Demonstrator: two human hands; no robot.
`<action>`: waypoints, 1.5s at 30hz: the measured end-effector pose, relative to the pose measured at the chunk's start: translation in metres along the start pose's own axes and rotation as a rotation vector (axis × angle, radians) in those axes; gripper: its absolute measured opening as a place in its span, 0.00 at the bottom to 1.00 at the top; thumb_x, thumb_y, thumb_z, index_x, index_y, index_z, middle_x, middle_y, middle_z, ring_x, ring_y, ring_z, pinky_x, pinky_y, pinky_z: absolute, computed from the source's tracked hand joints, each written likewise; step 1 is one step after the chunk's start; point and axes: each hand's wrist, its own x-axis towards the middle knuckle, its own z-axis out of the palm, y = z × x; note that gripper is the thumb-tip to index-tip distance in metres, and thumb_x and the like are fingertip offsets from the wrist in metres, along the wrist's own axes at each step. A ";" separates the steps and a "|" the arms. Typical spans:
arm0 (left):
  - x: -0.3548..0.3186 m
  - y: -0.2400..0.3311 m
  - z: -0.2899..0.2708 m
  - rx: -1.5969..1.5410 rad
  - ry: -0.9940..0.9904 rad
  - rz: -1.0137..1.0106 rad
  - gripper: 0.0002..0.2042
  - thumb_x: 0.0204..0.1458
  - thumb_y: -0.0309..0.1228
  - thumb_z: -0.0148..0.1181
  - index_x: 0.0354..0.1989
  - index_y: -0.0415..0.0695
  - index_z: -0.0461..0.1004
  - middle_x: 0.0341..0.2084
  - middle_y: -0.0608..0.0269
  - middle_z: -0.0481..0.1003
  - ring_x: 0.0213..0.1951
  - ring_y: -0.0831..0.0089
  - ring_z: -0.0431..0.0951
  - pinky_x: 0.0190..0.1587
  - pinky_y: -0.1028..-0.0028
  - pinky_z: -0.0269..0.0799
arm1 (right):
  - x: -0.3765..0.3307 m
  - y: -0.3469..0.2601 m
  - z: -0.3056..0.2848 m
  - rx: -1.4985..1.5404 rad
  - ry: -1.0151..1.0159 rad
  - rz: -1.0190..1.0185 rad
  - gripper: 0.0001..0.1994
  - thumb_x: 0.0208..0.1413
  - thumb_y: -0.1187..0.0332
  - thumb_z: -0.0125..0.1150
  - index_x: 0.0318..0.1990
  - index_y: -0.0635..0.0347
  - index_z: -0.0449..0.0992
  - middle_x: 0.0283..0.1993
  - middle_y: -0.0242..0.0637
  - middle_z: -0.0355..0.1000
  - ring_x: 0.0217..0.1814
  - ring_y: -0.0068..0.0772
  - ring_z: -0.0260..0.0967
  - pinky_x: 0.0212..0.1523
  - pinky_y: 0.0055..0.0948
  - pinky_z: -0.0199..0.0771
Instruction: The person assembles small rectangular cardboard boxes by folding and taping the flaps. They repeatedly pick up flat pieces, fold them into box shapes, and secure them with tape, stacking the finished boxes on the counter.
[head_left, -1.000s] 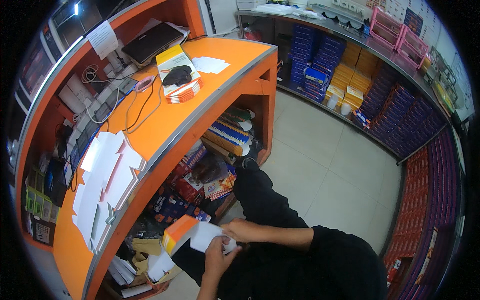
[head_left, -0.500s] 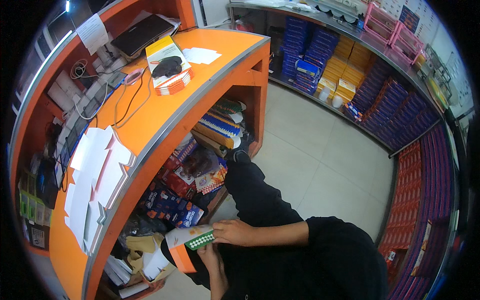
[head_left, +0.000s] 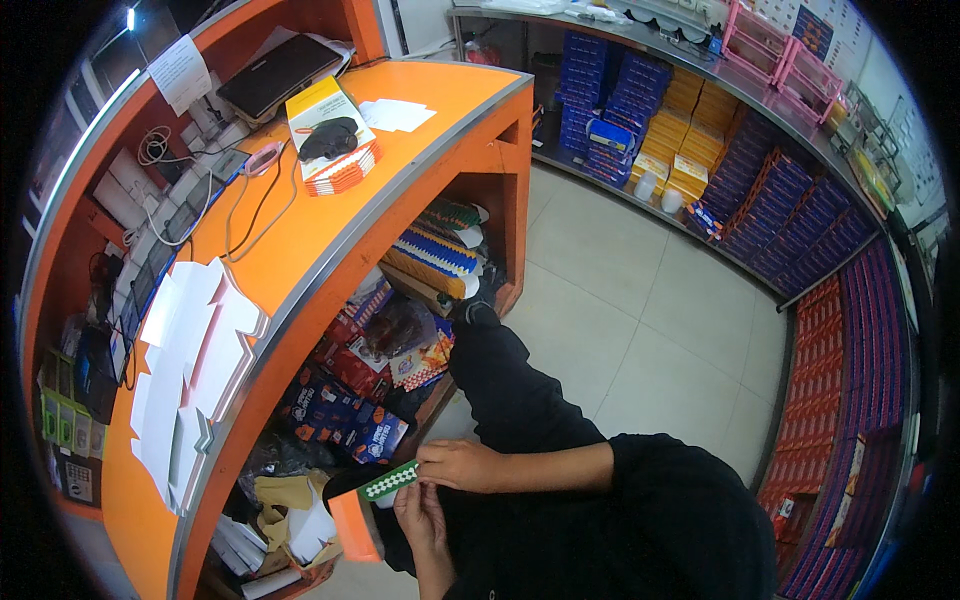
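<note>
Over my lap I hold a cardboard carton with an orange panel (head_left: 356, 526) and a green strip with a white pattern (head_left: 388, 482). My right hand (head_left: 458, 465) comes in from the right and pinches the green strip's end, thumb and fingers closed. Just below it, my left hand (head_left: 422, 515) grips the carton's edge from underneath, its fingertips close to the right hand's. A pale part of the carton shows between the strip and my left fingers. The carton's far side is hidden.
White die-cut cardboard blanks (head_left: 195, 375) lie stacked on the curved orange desk (head_left: 440, 85). Farther back are an orange-and-white stack (head_left: 342, 170) and a black laptop (head_left: 280, 75). Packets (head_left: 350, 420) fill the shelf below. Stacked boxes (head_left: 780, 210) line the far shelving. My leg (head_left: 520, 380) stretches towards the desk.
The carton has tilted between my hands: its broad pale printed face has turned out of sight, and the orange panel now shows larger at lower left. Both hands stay close together.
</note>
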 end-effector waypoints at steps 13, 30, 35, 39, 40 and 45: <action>0.005 0.019 0.016 0.023 -0.034 0.183 0.17 0.56 0.32 0.51 0.50 0.33 0.63 0.46 0.53 0.69 0.51 0.64 0.69 0.55 0.65 0.65 | 0.008 -0.001 -0.016 -0.099 -0.203 0.038 0.16 0.52 0.69 0.53 0.48 0.64 0.68 0.53 0.46 0.62 0.58 0.46 0.59 0.52 0.37 0.66; -0.030 0.114 0.067 0.966 -0.148 0.704 0.38 0.37 0.63 0.61 0.38 0.33 0.71 0.35 0.51 0.72 0.42 0.64 0.71 0.46 0.69 0.65 | 0.058 -0.038 -0.074 0.434 0.069 0.037 0.28 0.43 0.83 0.57 0.55 0.59 0.59 0.43 0.44 0.69 0.46 0.43 0.70 0.47 0.35 0.70; -0.015 0.113 0.056 0.874 0.168 0.837 0.30 0.38 0.59 0.63 0.25 0.38 0.70 0.24 0.56 0.71 0.28 0.70 0.70 0.30 0.75 0.63 | 0.046 -0.049 -0.047 0.793 -0.118 -0.191 0.32 0.58 0.70 0.49 0.65 0.61 0.39 0.49 0.49 0.62 0.49 0.41 0.65 0.48 0.34 0.66; -0.013 0.104 0.049 0.754 -0.030 0.840 0.21 0.46 0.47 0.64 0.22 0.38 0.67 0.19 0.60 0.68 0.24 0.74 0.68 0.26 0.77 0.61 | 0.038 -0.037 -0.045 0.813 0.061 0.110 0.15 0.57 0.60 0.54 0.42 0.64 0.74 0.13 0.37 0.66 0.16 0.24 0.66 0.20 0.29 0.66; -0.014 0.103 0.048 0.781 0.034 0.674 0.22 0.46 0.47 0.63 0.23 0.38 0.67 0.21 0.60 0.69 0.25 0.74 0.68 0.27 0.77 0.61 | 0.038 -0.034 -0.045 0.717 -0.026 0.083 0.14 0.57 0.60 0.54 0.40 0.63 0.75 0.14 0.38 0.66 0.17 0.26 0.67 0.21 0.29 0.66; -0.018 0.121 0.048 0.956 -0.020 0.613 0.30 0.41 0.55 0.64 0.34 0.35 0.69 0.32 0.56 0.71 0.36 0.68 0.70 0.38 0.71 0.66 | 0.044 -0.029 -0.057 0.286 -0.079 -0.061 0.12 0.52 0.65 0.58 0.40 0.64 0.77 0.33 0.43 0.75 0.32 0.40 0.74 0.33 0.30 0.73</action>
